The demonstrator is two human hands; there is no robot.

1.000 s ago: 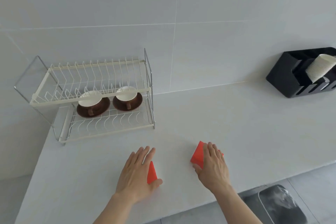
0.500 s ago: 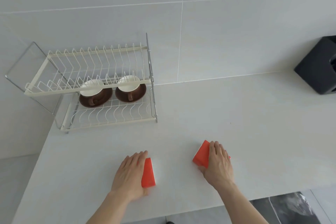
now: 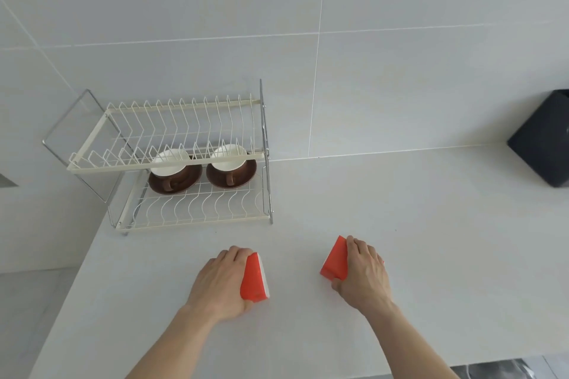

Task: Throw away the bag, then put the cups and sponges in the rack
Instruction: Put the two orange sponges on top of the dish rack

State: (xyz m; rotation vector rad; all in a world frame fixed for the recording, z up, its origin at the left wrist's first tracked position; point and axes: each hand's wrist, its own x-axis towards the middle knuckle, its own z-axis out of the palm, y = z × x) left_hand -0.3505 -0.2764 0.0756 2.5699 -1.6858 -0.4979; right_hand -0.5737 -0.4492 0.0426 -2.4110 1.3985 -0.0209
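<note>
Head view: sponges [image 3: 254,278] now tilted up in both hands [image 3: 215,281].

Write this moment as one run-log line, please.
left hand: grips left sponge | right hand: grips right sponge | cups: in rack

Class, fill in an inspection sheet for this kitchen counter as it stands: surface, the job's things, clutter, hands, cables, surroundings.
Surface: pale countertop, no spills seen.
Job's things: two brown cups, white inside, lie on the lower tier of the two-tier dish rack; its upper tier holds nothing. Two orange sponges are on the counter in front of the rack. No bag seen.
Clutter: nothing seen.
Hands: left hand closed in a grip on the left sponge; right hand closed in a grip on the right sponge.
Cables: nothing seen.
Surroundings: grey tiled wall; a black box at the right edge, cut off by the frame.
</note>
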